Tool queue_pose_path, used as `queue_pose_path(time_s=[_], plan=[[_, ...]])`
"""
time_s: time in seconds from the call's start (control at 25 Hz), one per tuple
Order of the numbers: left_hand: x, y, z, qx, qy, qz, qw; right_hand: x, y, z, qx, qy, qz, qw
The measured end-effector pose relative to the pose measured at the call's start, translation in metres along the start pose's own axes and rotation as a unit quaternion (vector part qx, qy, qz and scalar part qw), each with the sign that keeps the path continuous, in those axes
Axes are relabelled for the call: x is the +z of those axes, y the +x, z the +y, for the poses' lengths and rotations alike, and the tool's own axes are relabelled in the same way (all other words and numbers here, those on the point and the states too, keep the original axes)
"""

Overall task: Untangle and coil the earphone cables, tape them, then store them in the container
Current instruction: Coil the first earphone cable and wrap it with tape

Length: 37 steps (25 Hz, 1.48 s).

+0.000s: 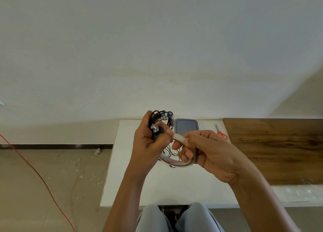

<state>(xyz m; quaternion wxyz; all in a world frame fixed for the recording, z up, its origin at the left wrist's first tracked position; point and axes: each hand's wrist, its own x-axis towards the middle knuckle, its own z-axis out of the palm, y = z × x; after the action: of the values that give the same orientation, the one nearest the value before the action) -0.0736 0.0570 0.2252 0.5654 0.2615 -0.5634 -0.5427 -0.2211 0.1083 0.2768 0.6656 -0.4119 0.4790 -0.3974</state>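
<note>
The left hand [148,140] is gripping the coiled earphone cables [157,115] (black ones). The right hand [213,154] is holding the tape roll [174,162] just beside it.

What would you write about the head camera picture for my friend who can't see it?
A person's left hand holds a coiled bundle of black earphone cables while the right hand holds a roll of tape beside it, above a white table. A grey container and red scissors lie further back.
</note>
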Motion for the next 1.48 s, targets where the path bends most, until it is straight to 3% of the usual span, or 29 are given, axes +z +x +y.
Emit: queue_pose_path(time_s=[0.56,0.84,1.08,1.36,1.48], plan=[[0.000,-0.004,0.002,0.001,-0.021,-0.003,1.000,0.000,-0.002,0.005,0.013,0.036,-0.033,0.999],[0.000,-0.007,0.005,0.005,-0.002,0.005,1.000,0.007,-0.005,-0.001,0.017,-0.007,0.029,0.999],[0.007,-0.009,0.011,0.007,-0.024,-0.001,1.000,0.001,-0.010,-0.002,0.016,-0.020,-0.016,1.000],[0.013,-0.005,0.025,0.020,-0.023,0.000,1.000,0.004,-0.024,-0.011,-0.025,-0.019,-0.003,0.999],[0.018,-0.005,0.038,0.035,-0.019,-0.012,0.999,0.010,-0.032,-0.020,-0.055,-0.068,0.033,0.996]])
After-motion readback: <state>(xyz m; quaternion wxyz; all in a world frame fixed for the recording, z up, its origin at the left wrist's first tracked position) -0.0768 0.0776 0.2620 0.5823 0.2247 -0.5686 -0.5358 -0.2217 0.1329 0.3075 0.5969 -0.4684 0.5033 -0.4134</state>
